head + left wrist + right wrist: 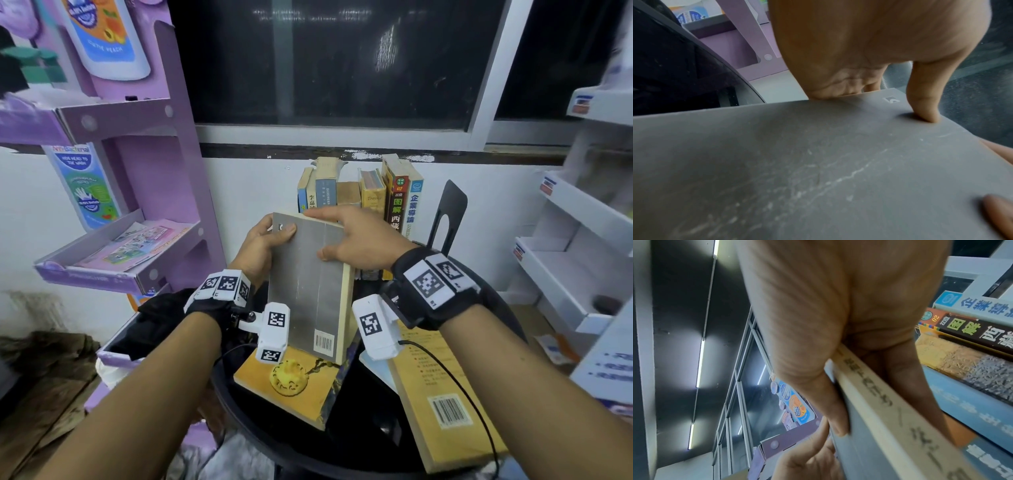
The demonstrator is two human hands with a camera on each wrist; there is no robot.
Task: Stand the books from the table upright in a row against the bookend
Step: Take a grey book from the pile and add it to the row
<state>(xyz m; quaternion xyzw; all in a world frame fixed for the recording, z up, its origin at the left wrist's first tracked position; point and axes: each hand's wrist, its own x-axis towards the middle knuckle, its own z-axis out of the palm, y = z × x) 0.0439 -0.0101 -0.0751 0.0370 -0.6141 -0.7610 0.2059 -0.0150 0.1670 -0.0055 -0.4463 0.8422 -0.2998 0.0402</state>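
A grey-covered book (310, 284) is held up off the table, tilted, back cover with barcode toward me. My left hand (265, 245) grips its upper left corner, thumb on the cover (925, 105). My right hand (356, 240) grips its top right edge, thumb on the cover and fingers behind the cream spine (879, 410). Behind it a row of upright books (363, 192) stands against the black bookend (448, 216). A yellow book (294, 383) and an ochre book (442, 394) lie flat on the black round table (359, 431).
A purple cardboard display shelf (137, 205) stands at the left, close to the table. White shelving (575, 267) stands at the right. A dark window (335, 61) and white wall are behind the book row. A black cable (469, 401) crosses the ochre book.
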